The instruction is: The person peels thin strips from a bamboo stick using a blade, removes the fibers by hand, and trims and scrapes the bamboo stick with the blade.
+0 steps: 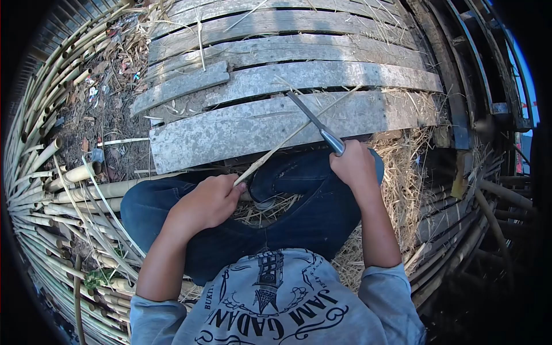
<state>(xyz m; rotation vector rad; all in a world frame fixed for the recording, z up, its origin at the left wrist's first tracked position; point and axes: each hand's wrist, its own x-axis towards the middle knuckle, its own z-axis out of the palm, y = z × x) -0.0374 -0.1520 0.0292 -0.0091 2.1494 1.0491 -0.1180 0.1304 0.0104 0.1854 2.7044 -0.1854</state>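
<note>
My left hand (211, 202) is closed around the near end of a thin bamboo strip (282, 144), which slants up and away to the right over the planks. In my right hand (355, 163) is the grey handle of a long narrow knife (313, 119). Its dark blade points forward and left and crosses the bamboo strip; whether the two touch I cannot tell. Both hands are above my crossed legs in dark jeans (310, 195).
A low platform of weathered planks (230, 129) lies in front, with a loose short board (184, 88) on it. Bamboo poles (86, 198) are piled at the left. Straw-like shavings (399, 172) cover the ground at the right, beside dark timber framing (454, 86).
</note>
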